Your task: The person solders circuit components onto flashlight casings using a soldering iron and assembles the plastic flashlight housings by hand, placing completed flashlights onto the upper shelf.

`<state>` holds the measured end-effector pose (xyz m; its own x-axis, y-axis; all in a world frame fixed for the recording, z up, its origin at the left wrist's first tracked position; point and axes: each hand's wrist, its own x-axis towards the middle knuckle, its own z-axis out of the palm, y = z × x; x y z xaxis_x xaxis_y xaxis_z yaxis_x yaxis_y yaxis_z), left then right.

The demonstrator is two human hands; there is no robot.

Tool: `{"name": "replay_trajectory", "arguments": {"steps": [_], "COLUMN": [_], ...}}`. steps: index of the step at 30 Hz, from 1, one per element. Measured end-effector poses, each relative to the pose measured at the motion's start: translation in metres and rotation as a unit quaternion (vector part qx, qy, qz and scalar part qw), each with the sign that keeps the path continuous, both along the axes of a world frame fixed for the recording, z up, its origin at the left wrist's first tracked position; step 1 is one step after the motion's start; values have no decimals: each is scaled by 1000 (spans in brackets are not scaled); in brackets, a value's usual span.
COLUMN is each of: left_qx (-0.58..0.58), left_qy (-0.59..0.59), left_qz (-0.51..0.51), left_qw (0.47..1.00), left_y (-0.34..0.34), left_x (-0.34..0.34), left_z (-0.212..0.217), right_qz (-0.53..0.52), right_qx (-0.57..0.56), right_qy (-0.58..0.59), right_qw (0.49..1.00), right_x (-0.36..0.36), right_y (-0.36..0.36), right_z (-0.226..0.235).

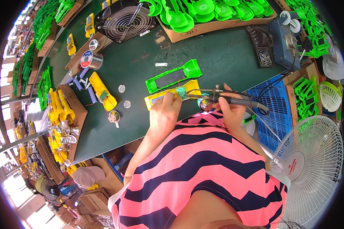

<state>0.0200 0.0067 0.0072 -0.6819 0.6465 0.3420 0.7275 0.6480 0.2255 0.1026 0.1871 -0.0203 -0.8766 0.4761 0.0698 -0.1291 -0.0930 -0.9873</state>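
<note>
My right hand [232, 108] is closed around the black handle of a soldering iron [239, 101], a cable trailing off to the right. Its thin tip points left at a small green circuit board [180, 92] inside a yellow plastic housing [195, 87]. My left hand [166, 108] is closed with its fingertips on the near left part of that housing, hiding some of it. Just beyond lies a green plastic housing [152, 85] with a dark panel. Another yellow housing [97, 86] with a circuit board rests to the left, near two small round discs [121, 88].
A box of green shells [206, 32] and a black fan [128, 23] stand at the back. Left are a solder wire spool [91, 60], blue cylindrical cells [91, 94] and a carton of yellow parts [77, 105]. A grey-blue unit [283, 44] and a white fan [307, 168] stand right.
</note>
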Motion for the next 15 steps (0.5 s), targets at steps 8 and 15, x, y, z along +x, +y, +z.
{"name": "replay_trajectory", "arguments": {"steps": [8, 15], "left_qx": [-20, 47], "left_qy": [-21, -43], "left_qz": [29, 159], "left_qw": [999, 985], "left_y": [5, -17], "left_x": [1, -45], "left_z": [2, 14], "right_qz": [-46, -113], "right_qx": [-12, 219], "right_qy": [73, 95], "right_qw": [996, 964], "right_x": [-7, -8], "right_y": [20, 53], "right_z": [-8, -25]}}
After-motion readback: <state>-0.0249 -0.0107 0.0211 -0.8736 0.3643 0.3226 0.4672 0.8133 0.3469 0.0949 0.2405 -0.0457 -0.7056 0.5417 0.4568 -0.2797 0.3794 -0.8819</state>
